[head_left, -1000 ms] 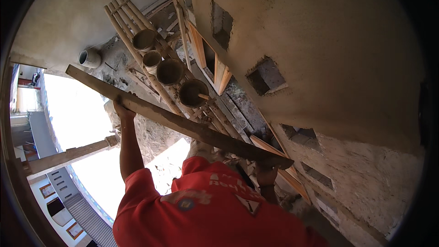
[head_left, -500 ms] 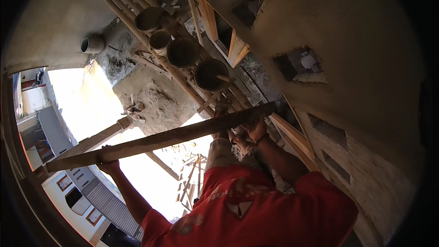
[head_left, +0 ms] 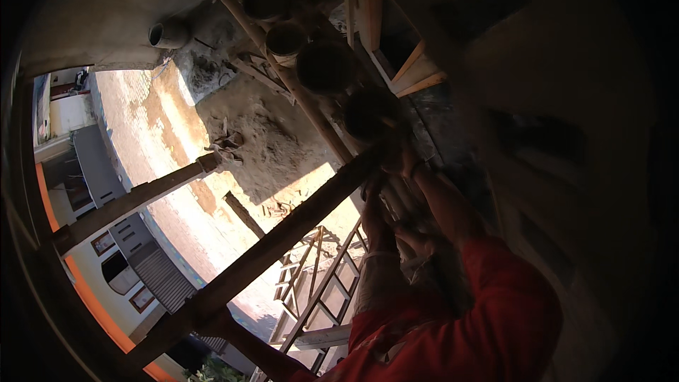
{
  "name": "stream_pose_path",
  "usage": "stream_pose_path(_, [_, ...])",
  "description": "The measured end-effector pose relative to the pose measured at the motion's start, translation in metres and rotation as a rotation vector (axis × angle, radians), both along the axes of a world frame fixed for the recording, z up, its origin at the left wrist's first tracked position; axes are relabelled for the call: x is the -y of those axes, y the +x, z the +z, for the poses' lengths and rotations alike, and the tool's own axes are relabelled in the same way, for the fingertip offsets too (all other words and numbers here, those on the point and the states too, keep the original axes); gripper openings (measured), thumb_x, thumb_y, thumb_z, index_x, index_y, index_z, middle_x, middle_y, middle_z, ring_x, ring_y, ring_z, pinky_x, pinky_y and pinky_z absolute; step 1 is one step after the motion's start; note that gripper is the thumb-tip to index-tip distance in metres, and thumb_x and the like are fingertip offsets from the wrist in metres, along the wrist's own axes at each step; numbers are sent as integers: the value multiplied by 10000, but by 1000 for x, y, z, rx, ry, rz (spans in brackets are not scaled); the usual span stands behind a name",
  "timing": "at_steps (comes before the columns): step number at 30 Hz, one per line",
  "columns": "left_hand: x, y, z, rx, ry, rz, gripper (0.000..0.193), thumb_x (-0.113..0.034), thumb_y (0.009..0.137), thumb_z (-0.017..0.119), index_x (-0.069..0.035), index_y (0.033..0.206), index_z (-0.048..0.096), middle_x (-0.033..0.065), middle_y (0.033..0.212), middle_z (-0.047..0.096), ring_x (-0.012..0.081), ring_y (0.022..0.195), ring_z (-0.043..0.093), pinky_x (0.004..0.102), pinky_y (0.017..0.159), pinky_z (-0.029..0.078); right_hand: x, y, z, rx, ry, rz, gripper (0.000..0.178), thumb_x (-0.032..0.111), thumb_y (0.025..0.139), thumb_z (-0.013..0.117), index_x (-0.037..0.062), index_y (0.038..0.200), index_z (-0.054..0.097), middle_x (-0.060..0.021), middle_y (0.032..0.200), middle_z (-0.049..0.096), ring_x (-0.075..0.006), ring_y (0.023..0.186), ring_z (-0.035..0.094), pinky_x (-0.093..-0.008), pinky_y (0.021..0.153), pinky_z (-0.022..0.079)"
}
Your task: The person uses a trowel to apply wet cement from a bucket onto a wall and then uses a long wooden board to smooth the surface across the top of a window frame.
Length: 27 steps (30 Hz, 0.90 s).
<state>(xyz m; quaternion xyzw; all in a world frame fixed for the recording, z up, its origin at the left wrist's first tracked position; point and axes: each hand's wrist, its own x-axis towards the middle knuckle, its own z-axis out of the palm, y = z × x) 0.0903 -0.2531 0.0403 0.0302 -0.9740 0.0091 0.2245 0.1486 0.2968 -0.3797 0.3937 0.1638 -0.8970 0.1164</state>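
Note:
A long, straight wooden board (head_left: 283,240) slants across the view from lower left to upper right, held in both my hands. My left hand (head_left: 213,321) is closed around its lower, left part, with the fingers mostly in shadow. Close to its far right end, my right hand (head_left: 404,161) grips the board, dark and partly hidden. Just beyond that end stands a dark bucket (head_left: 369,114) with a stick-like handle showing in it. Further buckets, including a smaller pale one (head_left: 286,41), line the bamboo poles past it.
My feet (head_left: 378,223) are on a bamboo scaffold (head_left: 311,110) high above the ground. Below lie a sand heap (head_left: 258,131), a metal ladder-like frame (head_left: 332,283) and a tipped drum (head_left: 168,34). A beam (head_left: 141,201) crosses at left; a rough wall with openings rises at right.
The board has swung steeper: its left end dropped toward the lower left with my left hand, while its right end rose slightly. The view has shifted and the right side looks darker.

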Motion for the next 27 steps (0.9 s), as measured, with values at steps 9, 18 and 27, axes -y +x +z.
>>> stream_pose_path(9, [-46, -7, -48, -31, 548, 9, 612, -295, 768, 680, -16, 1279, 492, 146, 1230, 554, 287, 1127, 538, 430, 991, 414, -14, -46, -87, 120, 1693, 750, 351, 167, 861, 509, 149, 1200, 599, -141, 1257, 540, -286, 1153, 523, -367, 965, 422])
stream_pose_path(18, [-88, -47, -78, 79, 1682, -434, 640, -360, 835, 459, 27, 1344, 410, 263, 1334, 413, 399, 1274, 355, 583, 1098, 181, -14, -83, -240, 113, 1643, 1180, 473, 81, 865, 442, 192, 1324, 465, -166, 1321, 472, -324, 1210, 471, -433, 996, 396])
stream_pose_path(27, [-175, -45, -71, -8, 1585, -375, 456, -105, 901, 483, 43, 1326, 404, 248, 1317, 449, 384, 1229, 436, 519, 1072, 325, -8, -34, -197, -69, 1814, 871, 446, 94, 876, 456, 139, 1320, 459, -188, 1275, 502, -357, 1135, 523, -440, 978, 410])
